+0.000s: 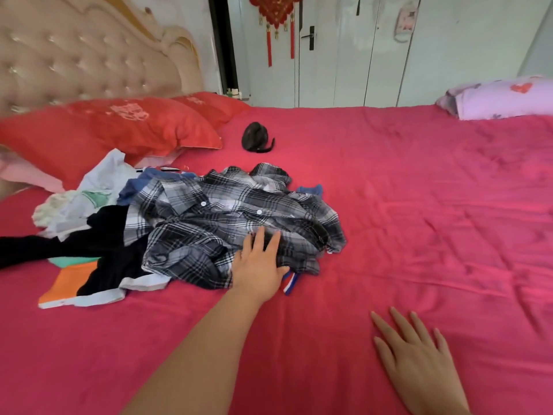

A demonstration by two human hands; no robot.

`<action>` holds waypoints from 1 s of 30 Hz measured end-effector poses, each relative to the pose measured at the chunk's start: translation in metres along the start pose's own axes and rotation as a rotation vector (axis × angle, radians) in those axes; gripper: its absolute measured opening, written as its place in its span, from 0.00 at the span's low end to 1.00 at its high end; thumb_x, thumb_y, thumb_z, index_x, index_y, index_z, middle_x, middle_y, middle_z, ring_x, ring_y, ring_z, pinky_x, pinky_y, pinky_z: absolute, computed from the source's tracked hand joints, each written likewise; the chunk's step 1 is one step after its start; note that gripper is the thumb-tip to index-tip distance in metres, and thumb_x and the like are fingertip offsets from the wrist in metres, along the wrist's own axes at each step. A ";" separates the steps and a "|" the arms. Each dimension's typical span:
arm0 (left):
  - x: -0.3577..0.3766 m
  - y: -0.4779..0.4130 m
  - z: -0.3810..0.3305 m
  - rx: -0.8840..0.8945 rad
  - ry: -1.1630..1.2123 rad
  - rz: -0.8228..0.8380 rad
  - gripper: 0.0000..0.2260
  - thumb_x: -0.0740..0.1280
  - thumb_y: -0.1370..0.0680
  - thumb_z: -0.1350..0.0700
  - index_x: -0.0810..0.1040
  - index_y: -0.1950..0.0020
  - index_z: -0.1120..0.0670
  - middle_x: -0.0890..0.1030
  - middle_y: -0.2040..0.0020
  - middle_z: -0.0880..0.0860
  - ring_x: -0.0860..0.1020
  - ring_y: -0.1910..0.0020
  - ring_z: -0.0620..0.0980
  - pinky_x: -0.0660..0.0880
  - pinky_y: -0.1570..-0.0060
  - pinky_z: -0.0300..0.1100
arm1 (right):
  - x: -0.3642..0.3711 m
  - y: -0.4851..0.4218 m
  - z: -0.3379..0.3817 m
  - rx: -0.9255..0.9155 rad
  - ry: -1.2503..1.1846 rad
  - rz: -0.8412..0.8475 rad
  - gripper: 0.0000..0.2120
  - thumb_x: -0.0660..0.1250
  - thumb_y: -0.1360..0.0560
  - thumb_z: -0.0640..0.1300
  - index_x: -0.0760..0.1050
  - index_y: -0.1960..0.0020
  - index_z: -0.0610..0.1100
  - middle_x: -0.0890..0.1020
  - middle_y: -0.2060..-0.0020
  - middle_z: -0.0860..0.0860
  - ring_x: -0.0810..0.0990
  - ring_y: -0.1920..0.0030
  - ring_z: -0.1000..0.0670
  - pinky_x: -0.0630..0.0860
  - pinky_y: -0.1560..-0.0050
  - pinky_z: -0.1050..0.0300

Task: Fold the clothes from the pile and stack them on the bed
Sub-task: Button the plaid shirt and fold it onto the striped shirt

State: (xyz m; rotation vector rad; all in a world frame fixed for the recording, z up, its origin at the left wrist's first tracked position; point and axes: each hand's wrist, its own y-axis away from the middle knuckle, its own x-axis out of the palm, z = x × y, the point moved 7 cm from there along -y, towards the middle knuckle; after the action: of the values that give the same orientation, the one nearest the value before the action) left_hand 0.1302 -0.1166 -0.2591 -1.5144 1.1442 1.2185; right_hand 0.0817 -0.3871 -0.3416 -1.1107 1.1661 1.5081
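Observation:
A pile of clothes lies on the left half of the red bed sheet (419, 205). On top of it is a crumpled grey plaid shirt (227, 217) with white buttons. A black garment (98, 235), an orange and white piece (71, 283) and pale white clothes (80, 202) stick out to the left. My left hand (260, 265) reaches forward and lies on the near edge of the plaid shirt, fingers straight. My right hand (419, 357) rests flat on the bare sheet at the lower right, fingers spread, holding nothing.
Two red pillows (119, 130) lean against the padded headboard (74, 58) at the back left. A small dark object (257, 137) lies on the sheet behind the pile. A folded lilac blanket (499, 97) sits at the far right corner. White wardrobe doors stand behind the bed.

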 end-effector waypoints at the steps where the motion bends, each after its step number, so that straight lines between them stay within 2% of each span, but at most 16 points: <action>1: 0.003 -0.008 -0.001 -0.010 -0.037 0.022 0.25 0.60 0.22 0.44 0.60 0.26 0.48 0.52 0.23 0.52 0.48 0.25 0.57 0.52 0.28 0.55 | 0.000 0.000 0.000 -0.006 -0.030 -0.006 0.32 0.35 0.23 0.63 0.76 0.42 0.60 0.82 0.46 0.50 0.81 0.45 0.43 0.75 0.50 0.38; 3: 0.005 -0.018 -0.006 -0.027 -0.079 0.019 0.17 0.60 0.21 0.46 0.72 0.36 0.52 0.68 0.31 0.53 0.59 0.28 0.56 0.55 0.29 0.54 | 0.000 -0.003 -0.001 -0.011 -0.072 -0.008 0.28 0.35 0.24 0.64 0.71 0.40 0.62 0.82 0.45 0.51 0.81 0.45 0.44 0.75 0.49 0.39; 5: -0.002 -0.019 -0.015 -0.033 -0.011 -0.065 0.12 0.59 0.21 0.49 0.74 0.43 0.54 0.76 0.42 0.54 0.71 0.37 0.55 0.62 0.35 0.49 | 0.000 -0.006 -0.003 0.004 -0.111 -0.019 0.27 0.34 0.24 0.65 0.67 0.40 0.62 0.82 0.45 0.52 0.81 0.45 0.44 0.74 0.48 0.41; 9: -0.030 0.010 -0.048 0.033 0.327 -0.218 0.08 0.62 0.22 0.53 0.73 0.50 0.57 0.79 0.50 0.57 0.75 0.47 0.58 0.68 0.49 0.48 | -0.003 -0.004 -0.002 -0.039 -0.132 -0.002 0.27 0.38 0.24 0.65 0.72 0.39 0.64 0.80 0.42 0.53 0.79 0.41 0.45 0.72 0.44 0.42; 12: -0.038 0.045 -0.090 0.163 0.472 -0.197 0.11 0.62 0.24 0.50 0.75 0.51 0.57 0.80 0.51 0.57 0.76 0.48 0.59 0.69 0.50 0.49 | -0.024 -0.005 -0.001 -0.067 -0.169 -0.077 0.36 0.32 0.36 0.70 0.63 0.34 0.68 0.69 0.31 0.55 0.65 0.29 0.49 0.62 0.31 0.48; 13: -0.039 0.056 -0.105 0.202 0.500 -0.178 0.13 0.60 0.25 0.48 0.75 0.51 0.57 0.80 0.51 0.57 0.76 0.48 0.58 0.69 0.49 0.49 | -0.037 -0.005 -0.004 -0.016 -0.379 -0.046 0.41 0.30 0.37 0.72 0.63 0.32 0.64 0.68 0.30 0.51 0.64 0.29 0.48 0.61 0.31 0.52; 14: -0.039 0.067 -0.120 0.231 0.526 -0.157 0.13 0.60 0.26 0.48 0.75 0.51 0.57 0.80 0.51 0.57 0.76 0.48 0.58 0.69 0.49 0.49 | -0.050 -0.004 -0.012 0.108 -0.761 -0.037 0.45 0.34 0.34 0.74 0.67 0.31 0.53 0.71 0.33 0.45 0.69 0.32 0.46 0.63 0.34 0.53; 16: -0.035 0.089 -0.148 0.248 0.593 -0.103 0.10 0.63 0.24 0.50 0.75 0.50 0.56 0.80 0.50 0.57 0.75 0.47 0.58 0.68 0.49 0.48 | -0.070 0.003 -0.011 0.153 -1.498 0.120 0.38 0.46 0.28 0.69 0.77 0.43 0.39 0.80 0.45 0.40 0.80 0.48 0.46 0.71 0.43 0.50; 17: -0.031 0.101 -0.160 0.241 0.619 -0.068 0.09 0.64 0.23 0.51 0.76 0.50 0.56 0.80 0.50 0.56 0.75 0.47 0.56 0.67 0.49 0.47 | -0.080 0.003 -0.013 0.116 -1.636 0.154 0.32 0.50 0.26 0.65 0.79 0.49 0.41 0.84 0.53 0.42 0.82 0.57 0.47 0.75 0.52 0.52; 20: -0.018 0.131 -0.188 0.234 0.660 0.046 0.08 0.66 0.24 0.52 0.76 0.50 0.56 0.80 0.50 0.55 0.75 0.48 0.55 0.67 0.50 0.45 | -0.100 0.017 -0.026 0.089 -1.537 0.209 0.11 0.58 0.22 0.42 0.76 0.55 0.39 0.83 0.69 0.47 0.81 0.72 0.52 0.75 0.72 0.63; 22: -0.016 0.148 -0.200 0.257 0.736 0.117 0.09 0.67 0.25 0.53 0.78 0.50 0.57 0.80 0.50 0.56 0.76 0.50 0.53 0.67 0.52 0.40 | -0.108 0.022 -0.043 0.086 -1.521 0.199 0.07 0.58 0.25 0.32 0.75 0.52 0.34 0.83 0.67 0.44 0.82 0.70 0.50 0.77 0.72 0.62; 24: -0.019 0.163 -0.207 0.294 0.824 0.203 0.10 0.70 0.26 0.53 0.79 0.48 0.58 0.81 0.51 0.54 0.77 0.54 0.46 0.67 0.54 0.32 | -0.112 0.034 -0.064 0.082 -1.544 0.228 0.13 0.66 0.30 0.35 0.74 0.48 0.29 0.83 0.60 0.38 0.83 0.66 0.46 0.80 0.68 0.59; 26: -0.024 0.171 -0.202 0.284 0.901 0.213 0.10 0.71 0.27 0.53 0.81 0.50 0.57 0.81 0.56 0.50 0.75 0.60 0.38 0.68 0.55 0.28 | -0.108 0.045 -0.090 0.069 -1.517 0.273 0.37 0.78 0.49 0.42 0.72 0.45 0.26 0.80 0.52 0.32 0.82 0.60 0.43 0.81 0.62 0.54; 27: -0.028 0.170 -0.191 0.246 0.921 0.159 0.08 0.71 0.27 0.53 0.82 0.52 0.57 0.81 0.57 0.50 0.75 0.61 0.37 0.70 0.53 0.30 | -0.104 0.054 -0.098 0.059 -1.476 0.326 0.45 0.79 0.58 0.42 0.72 0.45 0.26 0.79 0.50 0.31 0.82 0.59 0.41 0.80 0.60 0.52; 28: -0.031 0.167 -0.174 0.182 0.916 0.076 0.08 0.70 0.27 0.54 0.82 0.52 0.56 0.82 0.56 0.50 0.76 0.59 0.39 0.71 0.51 0.33 | -0.101 0.064 -0.104 0.044 -1.441 0.396 0.45 0.76 0.62 0.39 0.73 0.46 0.26 0.79 0.51 0.31 0.82 0.59 0.41 0.80 0.61 0.52; 30: -0.032 0.156 -0.128 0.005 0.835 -0.127 0.09 0.70 0.26 0.54 0.81 0.50 0.57 0.81 0.52 0.53 0.77 0.52 0.47 0.71 0.44 0.41 | -0.091 0.082 -0.110 0.014 -1.290 0.557 0.35 0.70 0.58 0.34 0.77 0.51 0.26 0.80 0.53 0.31 0.83 0.61 0.40 0.81 0.59 0.49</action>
State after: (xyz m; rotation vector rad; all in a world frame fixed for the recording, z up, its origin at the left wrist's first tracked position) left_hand 0.0001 -0.2688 -0.2189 -2.1333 1.5229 0.4712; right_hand 0.0326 -0.5184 -0.2557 0.3496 0.5180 2.0692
